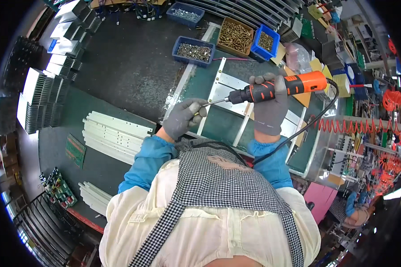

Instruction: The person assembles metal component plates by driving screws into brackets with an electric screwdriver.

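My right hand point(271, 111), in a grey glove, is wrapped round an orange and black electric screwdriver point(305, 82) with a black cable. Lying nearly level, the tool has its long thin bit point(217, 102) pointing left. My left hand point(179, 120), gloved too, is closed, its thumb and fingers pinched at the bit's tip. A small brass-coloured piece that looks like a screw point(196, 114) shows between these fingers; most of it is hidden. Below the tool, white metal strips and plates point(229, 81) form a frame on the green work surface point(218, 122).
Blue bins point(179, 55) and a cardboard box point(223, 42) of small metal fasteners stand beyond the frame. White perforated strips point(113, 135) are stacked at left, near a green circuit board point(75, 151). Finned metal parts point(44, 95) line the far left. A red coiled hose point(361, 127) hangs right.
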Available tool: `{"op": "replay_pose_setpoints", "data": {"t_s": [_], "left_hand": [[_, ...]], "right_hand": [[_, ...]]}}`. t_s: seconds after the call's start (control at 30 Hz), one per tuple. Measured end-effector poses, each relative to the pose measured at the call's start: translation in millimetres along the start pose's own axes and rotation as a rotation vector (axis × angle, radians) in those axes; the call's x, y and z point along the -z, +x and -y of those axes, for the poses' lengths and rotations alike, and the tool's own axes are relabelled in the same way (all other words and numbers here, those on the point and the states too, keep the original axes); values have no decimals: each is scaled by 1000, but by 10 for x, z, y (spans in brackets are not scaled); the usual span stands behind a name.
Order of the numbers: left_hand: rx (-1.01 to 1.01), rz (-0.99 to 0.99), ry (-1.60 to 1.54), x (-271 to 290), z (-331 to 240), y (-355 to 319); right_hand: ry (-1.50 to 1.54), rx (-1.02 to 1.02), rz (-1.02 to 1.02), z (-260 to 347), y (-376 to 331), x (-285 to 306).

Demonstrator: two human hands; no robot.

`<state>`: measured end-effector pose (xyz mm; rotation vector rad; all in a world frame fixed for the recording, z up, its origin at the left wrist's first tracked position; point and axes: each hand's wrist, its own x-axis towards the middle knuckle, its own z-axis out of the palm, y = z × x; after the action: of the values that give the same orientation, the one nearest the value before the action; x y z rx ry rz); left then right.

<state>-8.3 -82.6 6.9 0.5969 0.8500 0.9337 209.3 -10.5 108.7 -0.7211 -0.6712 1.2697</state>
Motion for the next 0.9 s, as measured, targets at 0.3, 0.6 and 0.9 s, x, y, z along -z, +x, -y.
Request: {"op": "replay_pose_setpoints", "data": {"t_s": [0.3, 0.6, 0.9], "left_hand": [[7, -22, 101, -91, -109, 163], [54, -60, -375, -27, 125, 220], [223, -219, -528, -126, 330, 13]], "right_hand": [[24, 98, -7, 209, 43, 54], [15, 367, -159, 625, 17, 390], [12, 491, -264, 1008, -94, 988]]}}
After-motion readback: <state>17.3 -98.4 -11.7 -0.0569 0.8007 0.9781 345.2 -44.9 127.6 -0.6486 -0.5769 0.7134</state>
